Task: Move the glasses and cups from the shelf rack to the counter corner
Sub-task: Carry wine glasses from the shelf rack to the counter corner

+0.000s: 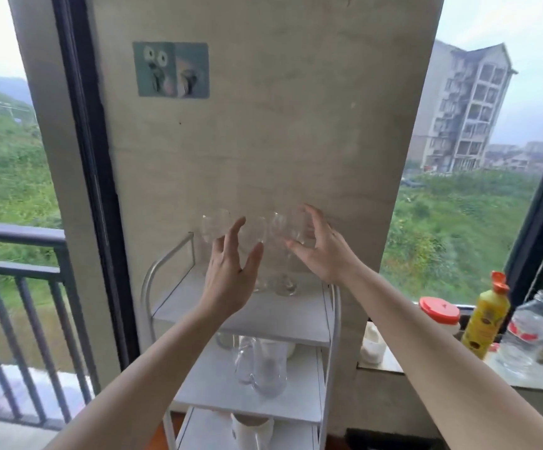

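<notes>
Glassware is shown stored on a white metal shelf rack (283, 319) set against a grey concrete wall (263, 125), seen from the wearer's own view. Several clear stemmed wine glasses (215, 226) are stood upright at the back of the top tier; their exact number cannot be told, because of blur and the hands in front. The left hand (231, 277) is held just in front of the bowls of the left-hand glasses, its grip wide and fingers spread, and nothing is held in it. The right hand (323, 254) is likewise spread wide, with thumb and fingers set either side of the bowl of the rightmost glass; whether that glass is touched cannot be told. On the middle tier clear glass mugs with handles (263, 371) are stood, and a white cup (250, 427) is seen on the lowest tier. To the right, a pale bench (387, 363) carries a yellow squeeze bottle with an orange cap (484, 323), a clear plastic water bottle (527, 332) and a white jar with a red lid (439, 316). No clear glass is seen on that bench, so the task is judged to be at its very start: the first pick-up is not yet made, and every tier is left to be emptied.
</notes>
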